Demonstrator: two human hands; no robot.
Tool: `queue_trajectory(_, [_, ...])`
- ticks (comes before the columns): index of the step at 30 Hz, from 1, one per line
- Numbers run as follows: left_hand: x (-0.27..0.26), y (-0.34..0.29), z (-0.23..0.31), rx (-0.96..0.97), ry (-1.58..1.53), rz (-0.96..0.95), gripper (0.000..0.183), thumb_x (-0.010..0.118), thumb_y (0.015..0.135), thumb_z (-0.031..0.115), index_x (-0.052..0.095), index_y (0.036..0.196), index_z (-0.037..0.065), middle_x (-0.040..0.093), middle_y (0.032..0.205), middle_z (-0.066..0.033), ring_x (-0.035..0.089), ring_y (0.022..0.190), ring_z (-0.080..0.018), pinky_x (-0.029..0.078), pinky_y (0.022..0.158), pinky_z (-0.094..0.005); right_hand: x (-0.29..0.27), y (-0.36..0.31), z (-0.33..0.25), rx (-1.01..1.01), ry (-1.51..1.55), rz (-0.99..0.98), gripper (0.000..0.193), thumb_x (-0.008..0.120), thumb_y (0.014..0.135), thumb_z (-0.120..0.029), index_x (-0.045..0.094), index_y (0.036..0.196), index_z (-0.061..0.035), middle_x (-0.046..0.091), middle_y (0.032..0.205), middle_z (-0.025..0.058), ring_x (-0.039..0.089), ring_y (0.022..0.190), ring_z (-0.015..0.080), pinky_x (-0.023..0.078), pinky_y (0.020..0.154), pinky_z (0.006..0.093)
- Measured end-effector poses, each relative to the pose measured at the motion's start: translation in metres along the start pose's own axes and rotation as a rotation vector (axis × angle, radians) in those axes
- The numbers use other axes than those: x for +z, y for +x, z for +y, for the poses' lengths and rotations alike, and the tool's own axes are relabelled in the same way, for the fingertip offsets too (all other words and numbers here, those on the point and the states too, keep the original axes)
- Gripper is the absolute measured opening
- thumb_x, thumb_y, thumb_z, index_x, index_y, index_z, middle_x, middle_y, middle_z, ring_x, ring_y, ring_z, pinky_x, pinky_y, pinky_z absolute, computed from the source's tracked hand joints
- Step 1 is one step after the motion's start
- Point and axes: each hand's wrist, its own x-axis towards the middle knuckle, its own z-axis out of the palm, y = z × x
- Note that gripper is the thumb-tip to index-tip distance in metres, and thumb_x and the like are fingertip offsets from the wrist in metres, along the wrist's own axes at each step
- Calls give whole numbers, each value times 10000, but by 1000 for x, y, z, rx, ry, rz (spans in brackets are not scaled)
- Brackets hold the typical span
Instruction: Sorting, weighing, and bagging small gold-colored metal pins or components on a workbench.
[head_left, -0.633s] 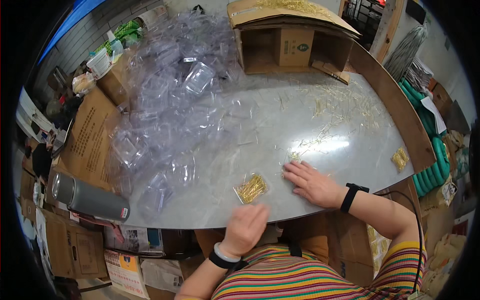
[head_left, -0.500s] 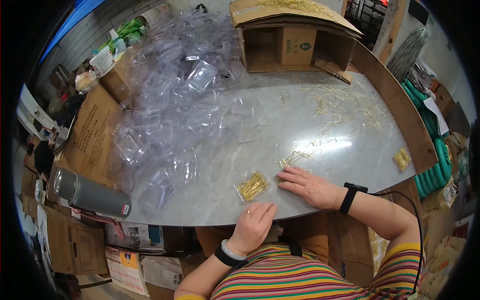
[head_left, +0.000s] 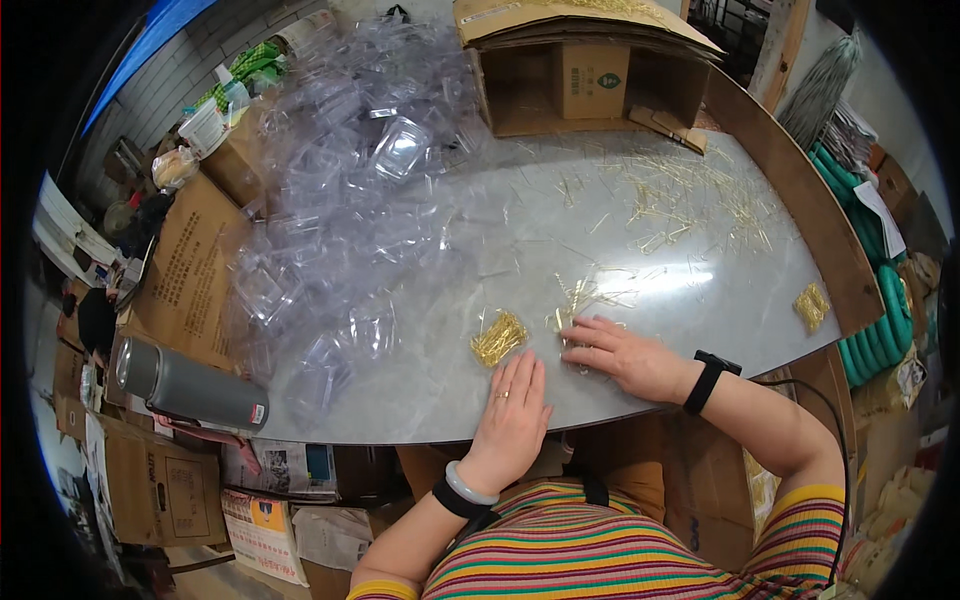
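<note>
My left hand [head_left: 512,412] lies with fingers stretched out on the grey table, fingertips right beside a small clear plastic box filled with gold wire pins [head_left: 499,338]. To its right, my right hand [head_left: 632,361] rests palm down with its fingers apart. Its fingertips are at the near end of a loose cluster of gold wire pins [head_left: 598,288]; what lies under the palm is hidden. More thin gold pins [head_left: 690,200] are scattered over the far right of the table. A second filled box of gold pins [head_left: 811,306] stands near the right edge.
Clear plastic boxes [head_left: 350,190] heap across the table's left side. A grey bottle [head_left: 190,385] lies at the near left edge. An open cardboard box [head_left: 520,95] stands at the back, and a cardboard strip [head_left: 800,200] walls the right side.
My left hand has moved forward and straightened its fingers, closer to the filled box. My right hand has shifted slightly right, its fingers more spread. The view has tilted slightly.
</note>
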Motion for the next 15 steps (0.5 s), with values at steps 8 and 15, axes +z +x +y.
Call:
queue_trajectory(8, [-12, 3, -8, -70, -31, -68, 826, 764, 883, 257, 331, 1478, -119, 336, 1536, -306, 327, 1429, -474, 269, 1202, -546, -42, -40, -13, 532, 4, 104, 490, 775, 860, -221, 573, 1275, -54, 566, 1149, 206, 575, 1090, 390, 497, 944, 463])
queue_trajectory(15, [5, 27, -2, 20, 108, -70, 758, 713, 911, 381, 414, 1498, 5, 370, 1557, -229, 341, 1435, -437, 277, 1191, -555, -5, -2, -35, 371, 111, 96, 426, 692, 881, -101, 594, 1294, -76, 580, 1152, 176, 622, 1005, 380, 529, 862, 440])
